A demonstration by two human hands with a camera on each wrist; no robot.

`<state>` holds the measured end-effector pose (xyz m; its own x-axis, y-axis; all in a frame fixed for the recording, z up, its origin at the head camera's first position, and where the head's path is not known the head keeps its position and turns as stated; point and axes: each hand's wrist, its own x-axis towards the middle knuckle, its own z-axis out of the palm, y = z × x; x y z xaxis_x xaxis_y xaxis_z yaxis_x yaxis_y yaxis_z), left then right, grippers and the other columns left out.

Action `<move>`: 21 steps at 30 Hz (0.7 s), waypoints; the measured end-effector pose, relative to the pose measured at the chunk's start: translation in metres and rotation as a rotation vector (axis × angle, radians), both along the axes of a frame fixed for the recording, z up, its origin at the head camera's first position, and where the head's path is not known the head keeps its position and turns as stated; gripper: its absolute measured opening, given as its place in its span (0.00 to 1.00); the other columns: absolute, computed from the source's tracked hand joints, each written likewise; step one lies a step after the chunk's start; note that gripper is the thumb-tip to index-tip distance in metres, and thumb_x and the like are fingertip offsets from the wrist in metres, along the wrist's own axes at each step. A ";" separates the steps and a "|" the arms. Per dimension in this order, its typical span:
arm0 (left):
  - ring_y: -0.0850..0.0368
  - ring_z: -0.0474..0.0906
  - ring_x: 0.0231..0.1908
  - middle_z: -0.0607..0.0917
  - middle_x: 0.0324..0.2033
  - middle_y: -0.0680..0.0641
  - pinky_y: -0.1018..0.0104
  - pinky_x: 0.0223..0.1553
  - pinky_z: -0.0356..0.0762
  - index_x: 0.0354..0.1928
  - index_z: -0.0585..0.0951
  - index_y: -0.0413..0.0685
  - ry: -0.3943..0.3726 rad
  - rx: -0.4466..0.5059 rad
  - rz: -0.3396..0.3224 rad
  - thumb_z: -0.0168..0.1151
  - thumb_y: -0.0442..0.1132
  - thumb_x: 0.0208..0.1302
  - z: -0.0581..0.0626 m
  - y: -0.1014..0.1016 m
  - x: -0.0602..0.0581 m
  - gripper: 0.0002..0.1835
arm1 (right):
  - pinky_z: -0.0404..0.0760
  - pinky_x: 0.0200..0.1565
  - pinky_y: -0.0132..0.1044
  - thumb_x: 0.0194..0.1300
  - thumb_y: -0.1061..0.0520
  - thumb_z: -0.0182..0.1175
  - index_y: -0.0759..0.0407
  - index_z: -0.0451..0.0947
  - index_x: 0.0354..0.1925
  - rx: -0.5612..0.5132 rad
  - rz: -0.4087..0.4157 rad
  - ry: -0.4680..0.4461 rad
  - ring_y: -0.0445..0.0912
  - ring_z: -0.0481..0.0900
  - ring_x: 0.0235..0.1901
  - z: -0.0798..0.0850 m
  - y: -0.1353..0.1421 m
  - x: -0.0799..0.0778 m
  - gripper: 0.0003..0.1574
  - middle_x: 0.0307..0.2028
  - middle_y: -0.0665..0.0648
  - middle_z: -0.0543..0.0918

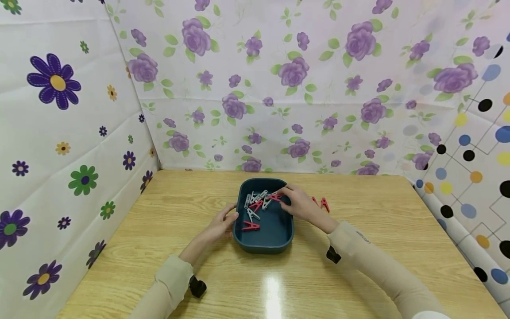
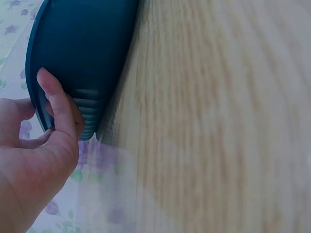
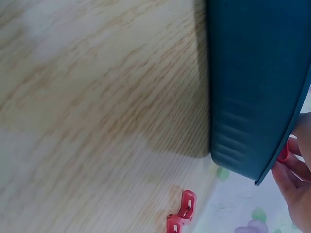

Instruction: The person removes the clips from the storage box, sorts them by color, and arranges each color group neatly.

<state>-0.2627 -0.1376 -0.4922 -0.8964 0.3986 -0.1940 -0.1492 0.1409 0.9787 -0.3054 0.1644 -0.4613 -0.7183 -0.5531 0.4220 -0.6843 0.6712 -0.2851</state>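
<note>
A dark teal plastic bin (image 1: 275,230) stands on the wooden table with several white clothespins (image 1: 252,214) and red ones inside. My left hand (image 1: 220,224) grips the bin's left rim, its thumb on the rim and its fingers at the outer wall, as the left wrist view confirms. Over the bin's far right part, my right hand (image 1: 296,203) pinches a red clothespin (image 1: 273,197). In the right wrist view only a bit of that red clothespin (image 3: 283,153) shows between the fingers past the rim. Another red clothespin (image 1: 251,226) lies near the bin's left wall.
Two red clothespins (image 1: 325,204) lie on the table (image 1: 358,274) right of the bin, close beyond my right forearm. Flowered cloth (image 1: 247,66) hangs along the table's back edge, with patterned cloth at both sides.
</note>
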 end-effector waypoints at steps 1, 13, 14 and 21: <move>0.62 0.78 0.29 0.80 0.51 0.37 0.68 0.27 0.74 0.75 0.52 0.51 0.004 -0.001 -0.002 0.42 0.45 0.78 0.000 0.000 0.000 0.28 | 0.82 0.41 0.43 0.59 0.61 0.67 0.60 0.79 0.49 -0.001 -0.005 0.009 0.53 0.81 0.41 0.000 0.001 0.000 0.18 0.41 0.58 0.79; 0.62 0.78 0.29 0.80 0.52 0.38 0.69 0.27 0.73 0.75 0.53 0.53 -0.007 -0.009 0.022 0.43 0.47 0.77 0.001 0.000 0.002 0.29 | 0.82 0.42 0.44 0.57 0.64 0.67 0.62 0.79 0.46 -0.142 -0.100 0.147 0.52 0.79 0.41 -0.006 0.011 0.003 0.16 0.43 0.60 0.79; 0.62 0.78 0.29 0.80 0.52 0.38 0.69 0.27 0.73 0.75 0.53 0.53 -0.007 -0.009 0.025 0.44 0.47 0.77 0.001 0.000 0.002 0.29 | 0.82 0.41 0.43 0.57 0.64 0.67 0.62 0.79 0.46 -0.147 -0.111 0.154 0.52 0.79 0.41 -0.006 0.012 0.003 0.16 0.43 0.60 0.79; 0.62 0.79 0.31 0.80 0.53 0.37 0.69 0.28 0.74 0.75 0.52 0.53 -0.004 -0.003 0.007 0.43 0.47 0.77 0.001 0.000 0.002 0.29 | 0.82 0.42 0.43 0.56 0.62 0.68 0.61 0.80 0.46 -0.142 -0.162 0.201 0.52 0.79 0.42 -0.008 0.021 0.003 0.17 0.41 0.59 0.80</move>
<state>-0.2605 -0.1378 -0.4908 -0.8985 0.3915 -0.1983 -0.1537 0.1426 0.9778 -0.3024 0.1859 -0.4690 -0.6866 -0.3636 0.6296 -0.6239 0.7392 -0.2535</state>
